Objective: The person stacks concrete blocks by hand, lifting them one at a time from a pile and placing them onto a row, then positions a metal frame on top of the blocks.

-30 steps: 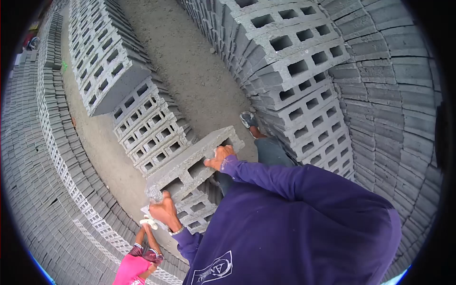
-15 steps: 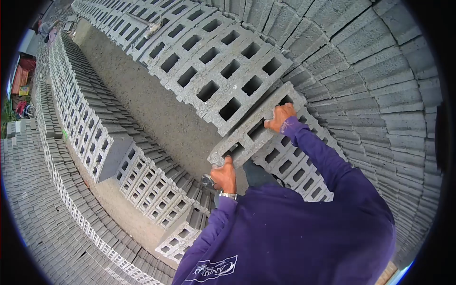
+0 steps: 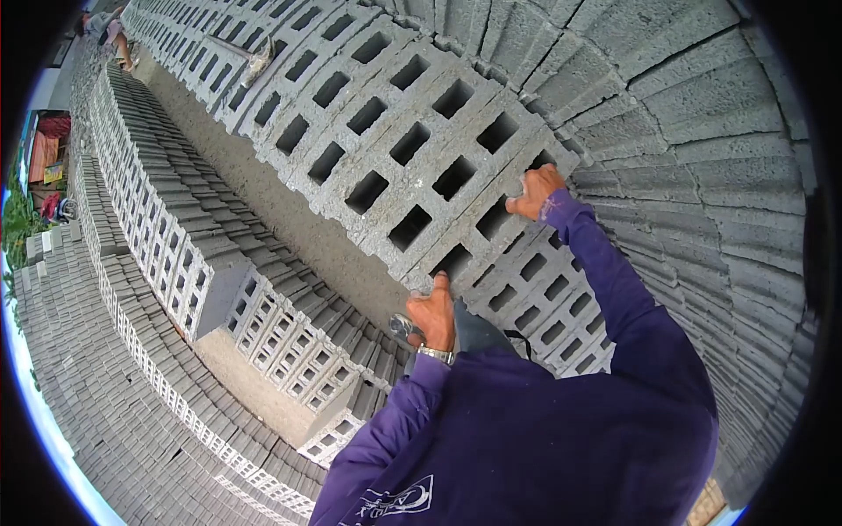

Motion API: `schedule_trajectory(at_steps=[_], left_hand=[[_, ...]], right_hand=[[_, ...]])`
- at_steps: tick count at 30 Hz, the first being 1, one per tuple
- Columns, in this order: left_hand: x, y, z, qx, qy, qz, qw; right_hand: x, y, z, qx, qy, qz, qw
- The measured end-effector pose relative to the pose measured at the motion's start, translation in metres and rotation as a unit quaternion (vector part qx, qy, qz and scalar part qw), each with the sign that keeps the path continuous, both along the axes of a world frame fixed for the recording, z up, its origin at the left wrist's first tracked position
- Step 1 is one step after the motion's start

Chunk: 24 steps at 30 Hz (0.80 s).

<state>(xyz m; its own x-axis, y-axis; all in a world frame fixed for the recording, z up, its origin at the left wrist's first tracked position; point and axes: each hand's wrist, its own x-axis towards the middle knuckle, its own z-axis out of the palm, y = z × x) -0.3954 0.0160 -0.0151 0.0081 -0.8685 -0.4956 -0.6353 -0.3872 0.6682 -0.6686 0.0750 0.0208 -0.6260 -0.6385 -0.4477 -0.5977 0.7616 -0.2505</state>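
A grey hollow concrete block (image 3: 474,235) lies at the near end of a row of like blocks (image 3: 390,162), its long side against them. My left hand (image 3: 431,313), with a metal watch at the wrist, grips its lower left end, the thumb at a cavity. On its upper right end my right hand (image 3: 537,190) is closed, fingers in the end cavity. More hollow blocks (image 3: 548,302) are stacked lower, in front of my body.
A hammer-like tool (image 3: 256,63) lies on the block row. A dirt aisle (image 3: 281,197) runs beside it. Another block stack (image 3: 153,219) stands to the left, a wall of blocks (image 3: 702,175) to the right. A person (image 3: 114,33) is at the far upper left.
Both hands have carried the block from the lower stack on the left up and right, and it now meets the row. The view has turned toward that row.
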Motion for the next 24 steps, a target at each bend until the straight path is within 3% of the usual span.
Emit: schedule_trajectory(at_steps=[5,9,11,12,14,17,19,20,24], left_hand=[[-0.004,0.002,-0.006,0.008,0.012,-0.026,1.0],[0.013,-0.016,0.026,0.093,0.029,-0.058,0.994],[0.04,-0.027,0.019,0.173,0.156,-0.13,0.964],[0.056,-0.018,0.02,0.179,0.2,-0.04,0.962],[0.104,-0.009,0.004,0.192,0.21,-0.007,0.959],[0.175,0.014,-0.028,0.208,0.205,0.044,0.955],[0.231,0.028,-0.039,0.197,0.16,0.034,0.967],[0.247,0.033,-0.029,0.136,0.1,0.022,0.985],[0.335,0.059,-0.017,0.076,0.162,0.248,0.952]], right_hand=[[-0.011,0.005,-0.007,0.028,0.022,0.013,0.999],[-0.011,0.003,0.013,0.045,0.005,0.07,0.997],[-0.006,-0.001,0.041,0.003,0.073,0.053,0.996],[-0.001,0.003,0.032,0.003,0.067,0.063,0.996],[0.013,0.015,-0.001,-0.229,0.29,0.008,0.929],[0.051,0.006,-0.043,-0.139,0.332,-0.014,0.933],[0.105,-0.018,-0.042,-0.193,0.278,0.037,0.94],[0.142,-0.026,-0.041,-0.195,0.252,0.082,0.944],[0.3,-0.065,-0.019,-0.207,0.174,0.258,0.927]])
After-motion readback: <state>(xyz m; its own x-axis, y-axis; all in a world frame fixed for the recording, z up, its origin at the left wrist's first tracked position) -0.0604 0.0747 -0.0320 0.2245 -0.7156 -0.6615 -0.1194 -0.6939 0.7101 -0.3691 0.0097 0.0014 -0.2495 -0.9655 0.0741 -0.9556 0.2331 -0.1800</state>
